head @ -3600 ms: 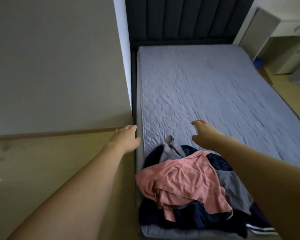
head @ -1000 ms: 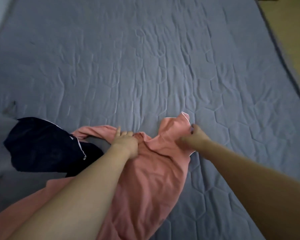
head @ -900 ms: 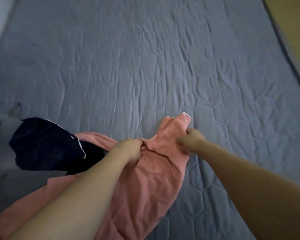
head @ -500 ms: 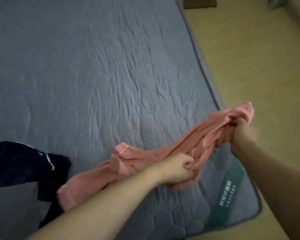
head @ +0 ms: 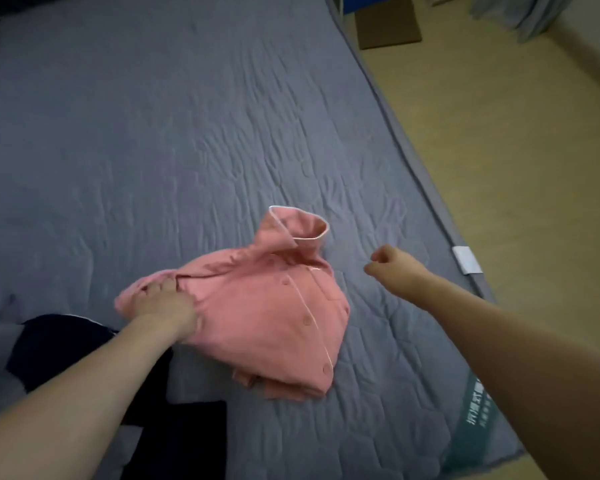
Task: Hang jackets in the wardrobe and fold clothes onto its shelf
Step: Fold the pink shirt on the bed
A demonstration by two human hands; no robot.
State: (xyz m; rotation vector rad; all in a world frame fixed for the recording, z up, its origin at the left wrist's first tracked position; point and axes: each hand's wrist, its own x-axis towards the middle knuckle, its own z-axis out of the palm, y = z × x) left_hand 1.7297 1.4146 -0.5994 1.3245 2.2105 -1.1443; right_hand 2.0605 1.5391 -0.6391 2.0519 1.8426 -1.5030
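Observation:
A pink buttoned shirt (head: 274, 306) with white piping lies bunched on the grey quilted mattress (head: 187, 133), its collar standing up at the far end. My left hand (head: 163, 303) rests on the shirt's left edge, fingers laid over a fold of the fabric. My right hand (head: 392, 268) hovers to the right of the shirt, fingers curled, holding nothing. A dark navy garment (head: 84, 341) lies at the lower left, partly under my left forearm.
The mattress edge (head: 413, 150) runs diagonally along the right, with wooden floor (head: 516, 133) beyond it. A cardboard box (head: 388, 26) stands on the floor at the top. A teal label (head: 475, 414) sits on the mattress corner under my right forearm.
Half a second ago both hands held the pink shirt stretched in the air. Now it lies on the mattress; my right hand has let go and my left hand rests on it.

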